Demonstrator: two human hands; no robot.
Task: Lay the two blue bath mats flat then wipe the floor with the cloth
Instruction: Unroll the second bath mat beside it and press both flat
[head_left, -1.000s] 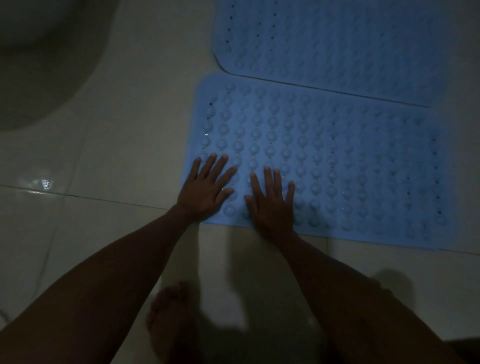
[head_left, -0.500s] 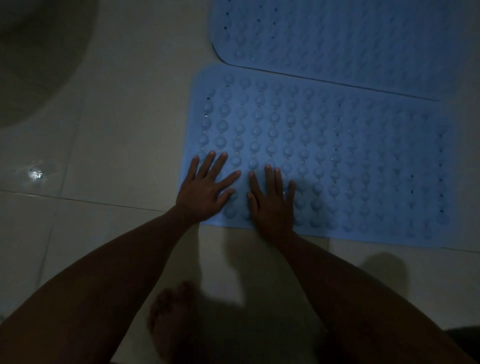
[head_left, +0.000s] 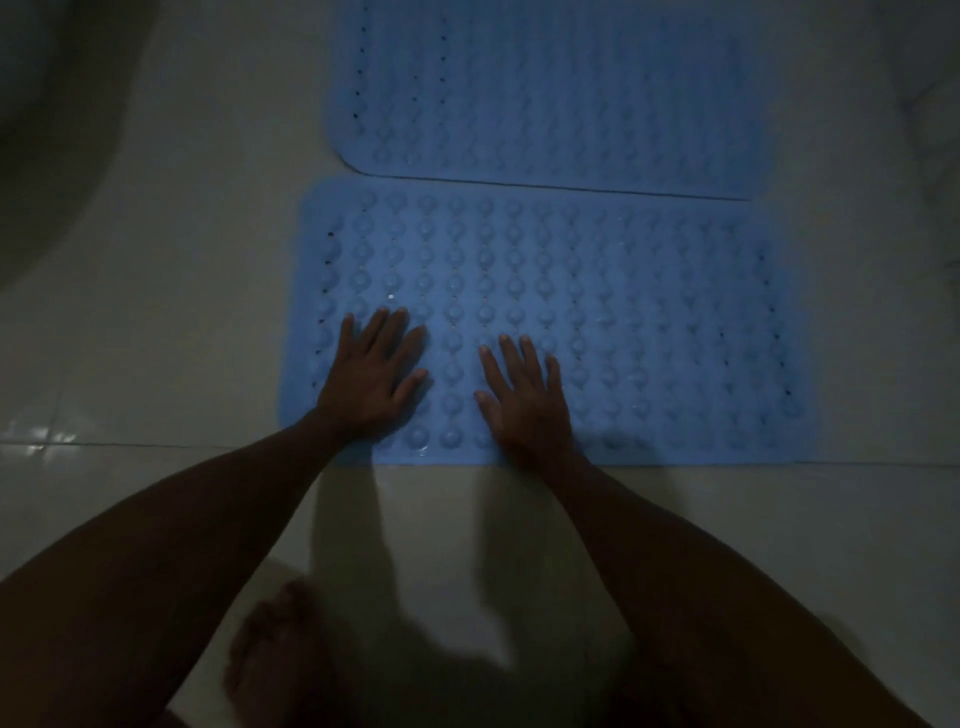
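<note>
Near mat (head_left: 597, 312) lies centre-frame, far mat (head_left: 545, 93) touching it at 12 o'clock; my left hand (head_left: 371, 379) and right hand (head_left: 524, 397) press flat, fingers spread, gripping nothing, so I'd push firmly outward toward 3 o'clock to seat the bumps on the floor (head_left: 156, 312).

Two bath mats lie flat on the tiled floor (head_left: 156, 322), one behind the other. The near mat (head_left: 623, 322) has its far edge touching or slightly overlapping the far mat (head_left: 545, 88). The left hand (head_left: 371, 382) and right hand (head_left: 524, 397) rest palm-down, fingers spread, side by side on the near mat's left front part. A bare foot (head_left: 270, 654) stands on the floor before the mats, below the left forearm.
</note>
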